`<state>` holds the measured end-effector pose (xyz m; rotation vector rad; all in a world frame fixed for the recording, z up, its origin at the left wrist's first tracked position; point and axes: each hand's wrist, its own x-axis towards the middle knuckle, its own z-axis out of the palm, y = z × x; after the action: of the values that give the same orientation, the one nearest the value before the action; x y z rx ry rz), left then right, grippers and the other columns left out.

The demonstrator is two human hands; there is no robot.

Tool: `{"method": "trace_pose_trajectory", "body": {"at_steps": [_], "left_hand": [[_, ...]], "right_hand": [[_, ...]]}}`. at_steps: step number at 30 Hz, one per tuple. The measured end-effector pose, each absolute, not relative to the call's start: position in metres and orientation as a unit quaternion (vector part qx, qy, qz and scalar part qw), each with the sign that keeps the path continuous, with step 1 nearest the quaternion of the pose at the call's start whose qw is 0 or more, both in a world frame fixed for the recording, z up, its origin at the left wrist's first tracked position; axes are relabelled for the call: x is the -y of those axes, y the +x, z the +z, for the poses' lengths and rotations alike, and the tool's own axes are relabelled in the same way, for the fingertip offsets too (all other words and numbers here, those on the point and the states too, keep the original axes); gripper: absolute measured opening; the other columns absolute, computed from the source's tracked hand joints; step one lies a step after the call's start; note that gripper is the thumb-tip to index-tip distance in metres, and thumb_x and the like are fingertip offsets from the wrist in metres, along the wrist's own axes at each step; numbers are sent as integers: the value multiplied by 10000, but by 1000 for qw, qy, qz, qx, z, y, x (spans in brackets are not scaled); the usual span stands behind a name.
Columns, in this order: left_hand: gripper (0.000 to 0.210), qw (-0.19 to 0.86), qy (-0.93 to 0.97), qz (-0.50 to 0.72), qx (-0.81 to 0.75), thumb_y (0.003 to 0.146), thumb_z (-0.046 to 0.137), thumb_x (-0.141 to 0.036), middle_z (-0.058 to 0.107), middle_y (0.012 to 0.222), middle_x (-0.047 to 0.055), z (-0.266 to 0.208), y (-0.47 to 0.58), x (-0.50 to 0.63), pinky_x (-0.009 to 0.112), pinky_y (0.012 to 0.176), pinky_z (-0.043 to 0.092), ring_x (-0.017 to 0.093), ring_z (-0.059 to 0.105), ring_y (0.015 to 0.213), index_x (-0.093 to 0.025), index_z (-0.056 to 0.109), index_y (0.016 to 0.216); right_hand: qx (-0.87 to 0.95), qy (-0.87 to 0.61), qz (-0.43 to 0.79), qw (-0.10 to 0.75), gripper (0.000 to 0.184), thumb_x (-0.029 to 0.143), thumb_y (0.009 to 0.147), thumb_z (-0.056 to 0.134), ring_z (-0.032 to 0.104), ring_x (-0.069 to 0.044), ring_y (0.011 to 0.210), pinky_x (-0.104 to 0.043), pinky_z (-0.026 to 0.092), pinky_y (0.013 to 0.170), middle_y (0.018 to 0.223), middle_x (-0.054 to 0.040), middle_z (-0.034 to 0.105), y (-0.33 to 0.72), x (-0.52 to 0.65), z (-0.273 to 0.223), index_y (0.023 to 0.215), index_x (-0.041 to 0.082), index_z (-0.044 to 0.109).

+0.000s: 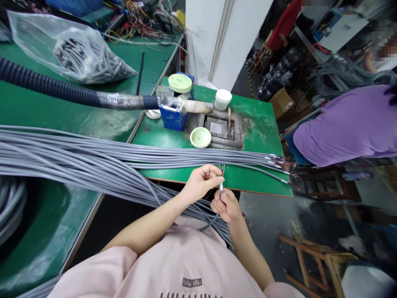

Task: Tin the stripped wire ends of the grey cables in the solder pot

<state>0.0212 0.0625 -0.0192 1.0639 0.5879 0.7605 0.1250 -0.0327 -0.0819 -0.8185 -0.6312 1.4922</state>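
Note:
A grey cable (221, 188) stands upright in front of me, its end stripped to several thin coloured wires (223, 169). My right hand (227, 204) is closed around the cable just below its white sleeve. At the wires, my left hand (204, 180) has thumb and fingers pinched together, touching the base of the coloured strands. Beyond both hands lies a bundle of grey cables (198, 156), with white-marked, stripped ends (283, 163) toward the right. More grey cables hang below the table edge, partly hidden by my arms.
On the green table (257, 128) sit a square metal pot (218, 127), a pale green dish (200, 138), a white tub (222, 99) and a blue box (173, 118). A black hose (77, 93) crosses from the left. A person in purple (344, 124) is at the right, near a wooden stool (310, 260).

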Motion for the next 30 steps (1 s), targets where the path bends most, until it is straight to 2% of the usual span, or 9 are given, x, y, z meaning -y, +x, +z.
{"method": "trace_pose_trajectory", "body": {"at_steps": [7, 13, 16, 19, 21, 26, 30], "left_hand": [[303, 777, 478, 315, -262, 569, 813, -313, 513, 528, -62, -18, 19, -69, 160, 464, 365, 36, 438, 471, -133, 594, 676], [312, 751, 478, 360, -279, 591, 794, -369, 543, 539, -48, -20, 17, -64, 174, 444, 348, 39, 424, 453, -143, 589, 658], [284, 725, 488, 380, -304, 610, 777, -363, 502, 496, -63, -25, 16, -58, 179, 445, 341, 43, 406, 445, -150, 596, 659], [263, 710, 499, 378, -324, 627, 762, -353, 513, 512, -57, -30, 17, -52, 182, 437, 330, 43, 400, 442, -151, 595, 647], [259, 703, 507, 377, -326, 630, 760, -345, 510, 506, -56, -32, 18, -48, 181, 432, 315, 40, 388, 438, -146, 595, 628], [300, 741, 482, 355, -304, 621, 773, -379, 504, 470, -53, -32, 19, -48, 181, 422, 307, 41, 389, 424, -140, 593, 605], [335, 768, 452, 345, -296, 600, 790, -414, 496, 449, -55, -30, 18, -52, 174, 411, 320, 41, 386, 412, -140, 598, 621]], "right_hand": [[269, -365, 647, 613, 414, 576, 733, 674, 155, -33, 301, -186, 172, 349, 335, 133, 263, 125, 32, -81, 690, 181, 558], [258, -366, 636, 628, 390, 547, 723, 694, 179, -31, 292, -179, 183, 343, 326, 123, 291, 126, 31, -80, 680, 178, 578], [260, -383, 613, 640, 349, 513, 726, 702, 203, -32, 298, -179, 192, 342, 358, 117, 353, 130, 30, -76, 787, 180, 617], [288, -401, 586, 642, 400, 486, 716, 713, 252, -41, 304, -186, 205, 337, 399, 104, 436, 136, 25, -68, 966, 184, 634], [318, -425, 559, 637, 395, 452, 740, 696, 268, -47, 301, -192, 207, 335, 384, 102, 437, 139, 21, -63, 1015, 174, 641], [364, -506, 425, 656, 239, 343, 842, 596, 314, -54, 311, -207, 242, 370, 357, 93, 404, 136, 15, -59, 968, 170, 703], [391, -551, 320, 664, 194, 305, 830, 611, 459, -82, 412, -235, 358, 431, 505, 38, 558, 132, 16, -54, 952, 222, 737]]}}
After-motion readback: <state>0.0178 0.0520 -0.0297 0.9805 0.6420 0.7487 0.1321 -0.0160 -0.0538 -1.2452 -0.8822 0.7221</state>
